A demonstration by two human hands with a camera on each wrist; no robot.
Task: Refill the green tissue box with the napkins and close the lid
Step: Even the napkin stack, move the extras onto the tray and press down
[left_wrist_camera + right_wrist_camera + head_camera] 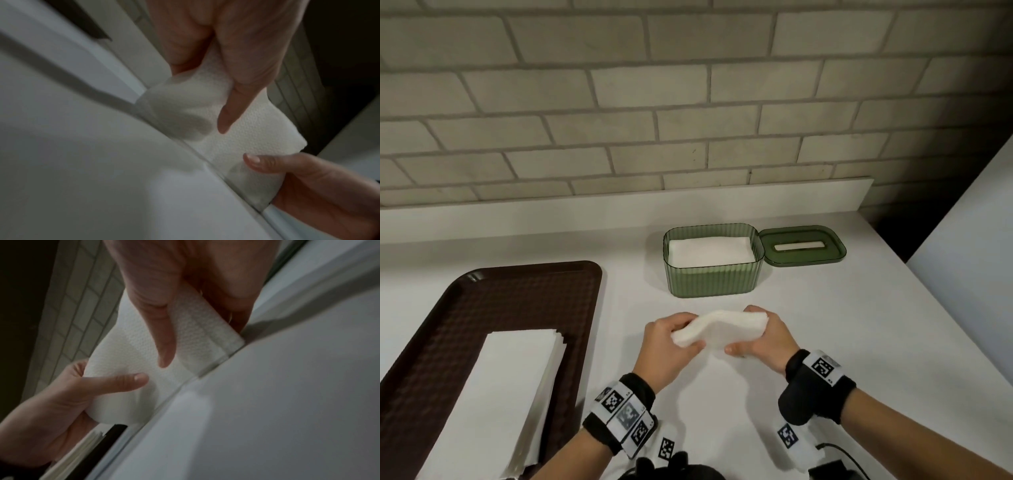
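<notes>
Both hands grasp 1 wad of napkins above the white counter: the left hand curls round its left end, the right hand round its right end. Just beyond, the green box stands open with napkins inside, its lid lying at its right. A brown tray at the near left holds another stack

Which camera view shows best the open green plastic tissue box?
The head view: the green ribbed plastic tissue box appears whole, with white napkins inside and its slotted lid open beside it. Neither wrist view shows the box.
</notes>
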